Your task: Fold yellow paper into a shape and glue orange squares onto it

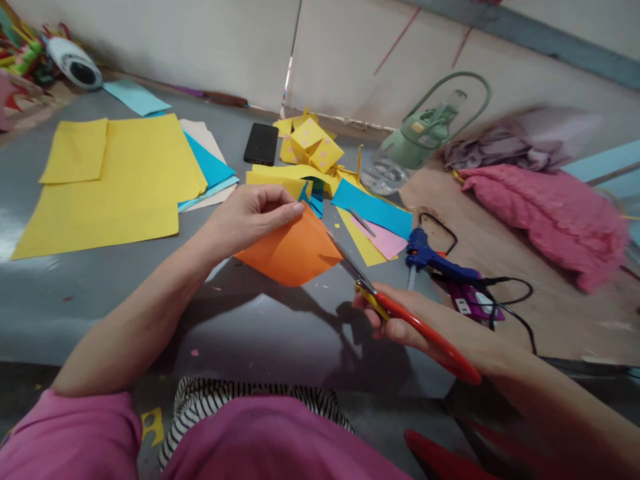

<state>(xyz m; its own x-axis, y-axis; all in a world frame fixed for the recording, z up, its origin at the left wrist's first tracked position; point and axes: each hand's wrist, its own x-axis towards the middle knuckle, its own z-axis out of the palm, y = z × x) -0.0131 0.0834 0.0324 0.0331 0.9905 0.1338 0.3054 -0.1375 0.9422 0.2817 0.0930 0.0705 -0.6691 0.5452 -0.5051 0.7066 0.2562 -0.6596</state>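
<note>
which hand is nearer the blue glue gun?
Right. The right hand with the scissors is just below-left of the glue gun; the left hand holds the orange paper farther left.

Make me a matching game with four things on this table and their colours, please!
Things:
1. folded paper in the left hand
2. scissors in the right hand
3. glue gun
4. phone

Colours:
A. black
B. blue
C. orange
D. red handles

Pairs: 1-C, 2-D, 3-B, 4-A
</note>
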